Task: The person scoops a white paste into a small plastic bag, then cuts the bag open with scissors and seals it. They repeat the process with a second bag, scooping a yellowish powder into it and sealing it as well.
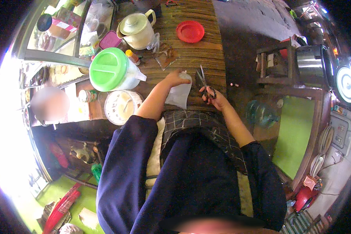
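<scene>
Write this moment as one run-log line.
left hand: holds white bag | right hand: holds open scissors | surface: wooden counter

A white plastic bag hangs over the near edge of the wooden table, pinched at its top corner by the left hand, its lower part drooping limp and slightly crumpled below the edge. Just to its right, a pair of scissors with dark handles sits in the right hand, blades parted and pointing away across the table, close beside the bag's top.
</scene>
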`<state>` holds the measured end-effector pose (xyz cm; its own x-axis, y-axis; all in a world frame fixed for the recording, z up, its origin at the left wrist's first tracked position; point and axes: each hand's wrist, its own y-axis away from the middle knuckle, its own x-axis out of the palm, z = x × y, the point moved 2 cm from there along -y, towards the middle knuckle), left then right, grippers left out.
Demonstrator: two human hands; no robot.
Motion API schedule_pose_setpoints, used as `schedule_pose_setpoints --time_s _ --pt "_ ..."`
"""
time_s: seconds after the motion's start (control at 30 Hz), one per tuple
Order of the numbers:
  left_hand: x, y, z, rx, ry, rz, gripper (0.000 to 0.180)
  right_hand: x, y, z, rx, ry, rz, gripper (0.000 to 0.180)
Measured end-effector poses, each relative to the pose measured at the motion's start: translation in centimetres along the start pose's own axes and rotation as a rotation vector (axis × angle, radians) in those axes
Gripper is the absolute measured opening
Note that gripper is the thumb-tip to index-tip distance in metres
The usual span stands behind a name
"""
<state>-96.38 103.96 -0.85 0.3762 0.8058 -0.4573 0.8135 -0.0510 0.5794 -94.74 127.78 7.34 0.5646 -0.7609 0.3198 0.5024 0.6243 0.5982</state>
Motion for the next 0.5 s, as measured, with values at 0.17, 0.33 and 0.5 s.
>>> schedule_pose_setpoints --time_s 0.17,0.33,0.5 --pt "-1.2 5.0 1.0 0.093 0.174 -0.137 0.088 1.4 -0.1 1.3 0.037 0.084 0.208 0.050" --pt "-1.8 9.3 -0.1 0.248 0.231 -0.237 0.071 2.6 -0.4 2.5 0.097 0.107 0.395 0.049" --pt "-1.2 10.1 -0.2 0.286 0.192 -0.303 0.066 2.5 -0.8 2.7 0.133 0.219 0.453 0.054"
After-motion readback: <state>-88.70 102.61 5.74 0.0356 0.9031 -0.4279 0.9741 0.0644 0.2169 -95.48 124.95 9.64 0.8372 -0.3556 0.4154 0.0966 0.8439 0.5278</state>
